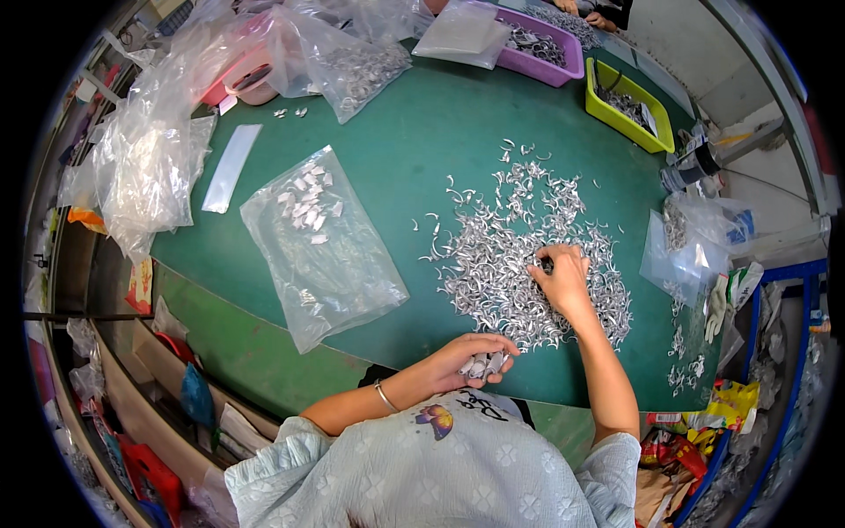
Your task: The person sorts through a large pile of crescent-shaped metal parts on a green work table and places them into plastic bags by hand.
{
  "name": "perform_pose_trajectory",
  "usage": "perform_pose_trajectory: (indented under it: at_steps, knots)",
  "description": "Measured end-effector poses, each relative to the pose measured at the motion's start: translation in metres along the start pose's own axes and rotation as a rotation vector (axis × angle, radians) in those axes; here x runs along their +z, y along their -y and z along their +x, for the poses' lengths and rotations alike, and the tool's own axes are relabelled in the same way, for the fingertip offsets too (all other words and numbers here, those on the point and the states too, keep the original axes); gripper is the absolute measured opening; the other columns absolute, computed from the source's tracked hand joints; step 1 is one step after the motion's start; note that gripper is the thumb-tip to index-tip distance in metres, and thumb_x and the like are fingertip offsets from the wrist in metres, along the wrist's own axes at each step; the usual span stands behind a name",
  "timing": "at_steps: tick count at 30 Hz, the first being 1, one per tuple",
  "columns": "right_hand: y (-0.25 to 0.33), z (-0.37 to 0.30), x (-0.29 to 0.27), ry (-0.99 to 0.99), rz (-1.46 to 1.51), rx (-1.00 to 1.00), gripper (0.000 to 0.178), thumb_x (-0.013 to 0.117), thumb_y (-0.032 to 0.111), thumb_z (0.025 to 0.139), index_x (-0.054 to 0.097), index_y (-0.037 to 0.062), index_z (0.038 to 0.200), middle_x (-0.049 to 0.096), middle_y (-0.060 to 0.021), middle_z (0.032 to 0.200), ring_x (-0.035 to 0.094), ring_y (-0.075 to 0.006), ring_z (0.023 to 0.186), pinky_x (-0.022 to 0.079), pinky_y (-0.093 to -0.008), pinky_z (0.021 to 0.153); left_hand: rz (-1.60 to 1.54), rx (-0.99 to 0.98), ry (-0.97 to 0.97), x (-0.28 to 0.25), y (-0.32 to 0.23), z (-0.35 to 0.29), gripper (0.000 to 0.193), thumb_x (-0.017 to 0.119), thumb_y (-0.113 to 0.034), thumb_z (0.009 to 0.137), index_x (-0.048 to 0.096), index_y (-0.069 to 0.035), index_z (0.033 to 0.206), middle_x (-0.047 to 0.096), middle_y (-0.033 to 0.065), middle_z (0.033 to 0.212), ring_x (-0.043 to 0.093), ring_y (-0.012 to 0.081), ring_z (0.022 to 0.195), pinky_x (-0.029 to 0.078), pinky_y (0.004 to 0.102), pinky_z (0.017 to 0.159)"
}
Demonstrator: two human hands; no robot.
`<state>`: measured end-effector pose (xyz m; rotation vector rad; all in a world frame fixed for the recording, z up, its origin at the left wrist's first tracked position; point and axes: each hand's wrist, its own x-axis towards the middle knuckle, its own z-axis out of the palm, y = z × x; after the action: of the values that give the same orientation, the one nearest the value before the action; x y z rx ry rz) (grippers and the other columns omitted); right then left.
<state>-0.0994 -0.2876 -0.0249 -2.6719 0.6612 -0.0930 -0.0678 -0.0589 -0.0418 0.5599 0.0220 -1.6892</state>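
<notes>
A broad pile of small curved silver metal pieces covers the right middle of the green table. Down in that heap is my right hand, its thumb and fingertips drawn together; whatever they pinch is hidden. My left hand, palm up by the table's near edge, cups several silver metal pieces in its curled fingers. Left of the pile lies a flat clear plastic bag with several small whitish pieces inside its far end.
Purple and lime-green bins of metal parts stand at the back. Clear bags crowd the left edge, near a translucent strip. Gloves and loose pieces lie at right. Another person's hands show at the far edge.
</notes>
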Motion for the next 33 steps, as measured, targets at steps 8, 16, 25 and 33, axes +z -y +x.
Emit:
perform_pose_trajectory:
  at_steps: [8, 16, 25, 33]
  knots:
    - [0.004, 0.001, -0.001, 0.033, 0.086, 0.089, 0.028, 0.076, 0.019, 0.075, 0.064, 0.0049, 0.096, 0.064, -0.0101, 0.099, 0.052, -0.027, 0.101, 0.032, -0.0382, 0.088, -0.016, 0.008, -0.013, -0.001, -0.001, -0.002, 0.026, 0.05, -0.025, 0.098, 0.059, -0.003, 0.109, 0.056, 0.0063, 0.087, 0.056, 0.0122, 0.067, 0.034, 0.0198, 0.042]
    - [0.009, -0.004, 0.013, -0.106, -0.133, 0.036, 0.027, 0.074, 0.024, 0.079, 0.064, 0.0044, 0.094, 0.064, -0.0101, 0.096, 0.052, -0.0276, 0.097, 0.032, -0.0407, 0.086, -0.012, 0.016, -0.031, 0.001, -0.001, -0.003, 0.026, 0.051, -0.026, 0.097, 0.059, -0.004, 0.11, 0.056, 0.006, 0.087, 0.055, 0.012, 0.067, 0.034, 0.0197, 0.043]
    - [0.01, 0.001, 0.009, -0.078, -0.1, 0.032, 0.026, 0.075, 0.023, 0.077, 0.065, 0.0043, 0.093, 0.065, -0.0082, 0.088, 0.054, -0.0264, 0.092, 0.033, -0.0391, 0.085, -0.026, 0.01, -0.036, -0.002, 0.0, -0.003, 0.026, 0.05, -0.024, 0.097, 0.059, -0.003, 0.11, 0.057, 0.0061, 0.086, 0.055, 0.0125, 0.068, 0.034, 0.0195, 0.043]
    - [0.006, 0.005, 0.014, -0.063, 0.074, 0.099, 0.035, 0.077, 0.018, 0.075, 0.063, 0.004, 0.104, 0.066, -0.0081, 0.094, 0.054, -0.0267, 0.098, 0.032, -0.0392, 0.09, -0.052, 0.011, -0.038, -0.002, 0.003, -0.003, 0.026, 0.05, -0.024, 0.098, 0.058, -0.003, 0.111, 0.057, 0.0065, 0.087, 0.056, 0.0131, 0.068, 0.035, 0.0196, 0.043]
